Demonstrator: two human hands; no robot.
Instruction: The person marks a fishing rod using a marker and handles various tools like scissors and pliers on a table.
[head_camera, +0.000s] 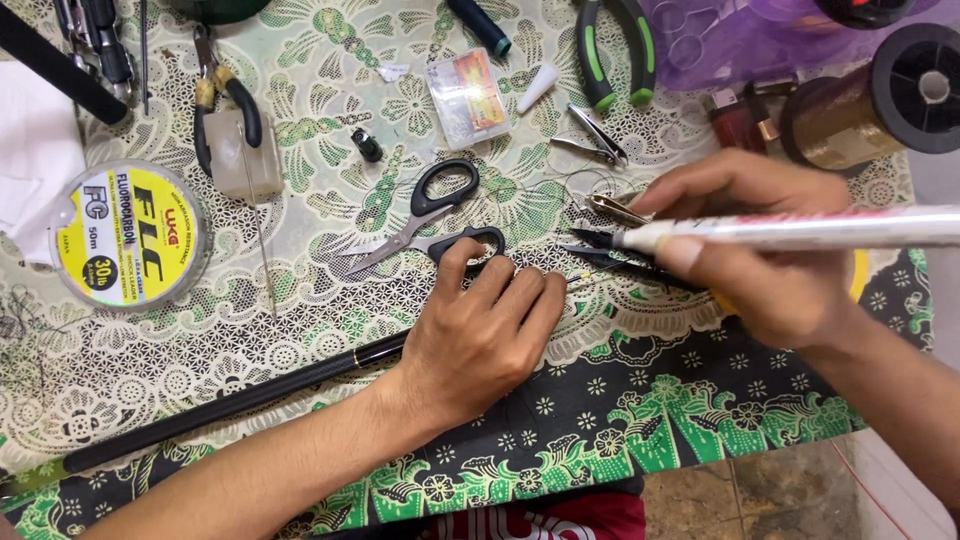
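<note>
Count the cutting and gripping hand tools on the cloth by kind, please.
Scissors: 1
Pliers: 2, one with yellow and black handles, one with green handles
Nail clippers: 1
Total: 4
The tools at the top left edge are too cut off to sort.

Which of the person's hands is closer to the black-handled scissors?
Left. The left hand lies just below the scissors, its fingers reaching the lower handle loop. The right hand is off to their right, holding a white pen-like tool.
</note>
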